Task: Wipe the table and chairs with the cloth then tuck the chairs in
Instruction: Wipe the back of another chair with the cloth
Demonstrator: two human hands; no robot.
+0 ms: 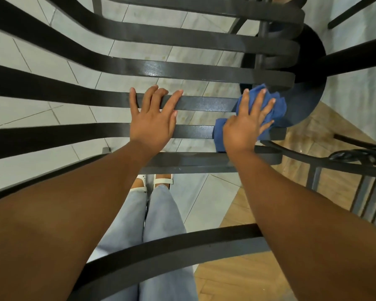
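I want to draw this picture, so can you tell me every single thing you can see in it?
chair slats: several, black metal, running across the middle
cloth: one, blue, on the slats at the right end
round base: one, black, on the floor upper right
second chair: one, black, right edge
floor: grey tiles, tan tiles lower right
left hand: one, resting flat on the slats
right hand: one, pressing the cloth
legs: two, pale blue jeans, white sandals
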